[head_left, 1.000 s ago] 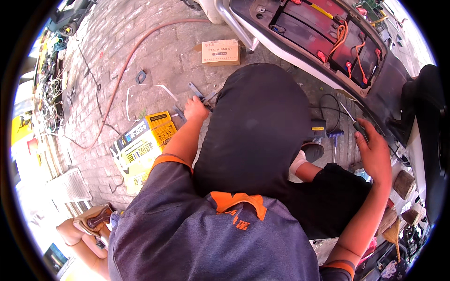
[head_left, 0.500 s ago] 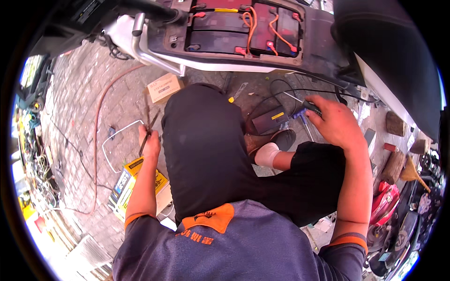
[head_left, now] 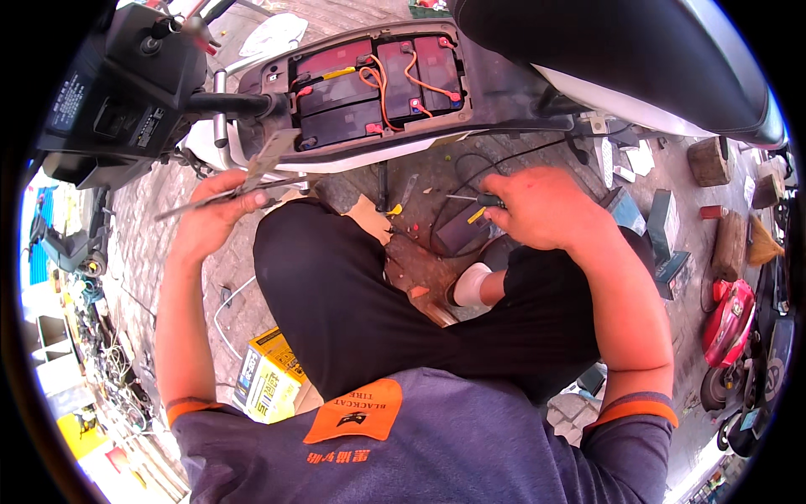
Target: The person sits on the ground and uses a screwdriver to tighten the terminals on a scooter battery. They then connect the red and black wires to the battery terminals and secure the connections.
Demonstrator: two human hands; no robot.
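Your left hand (head_left: pixel 214 220) fingers are curled shut around a long flat metal tool (head_left: pixel 220 195), its thin end pointing left and its broad end angled up toward the scooter's open battery compartment (head_left: pixel 369 84). Your right hand (head_left: pixel 546 208) is closed on a screwdriver (head_left: pixel 480 200) with a dark handle, its shaft pointing left, held over a dark flat box (head_left: pixel 460 231) on the paved ground. A yellow carton (head_left: pixel 270 384) lies beside your left knee.

A yellow printed carton (head_left: pixel 269 382) lies on the paving beside the person's left knee.
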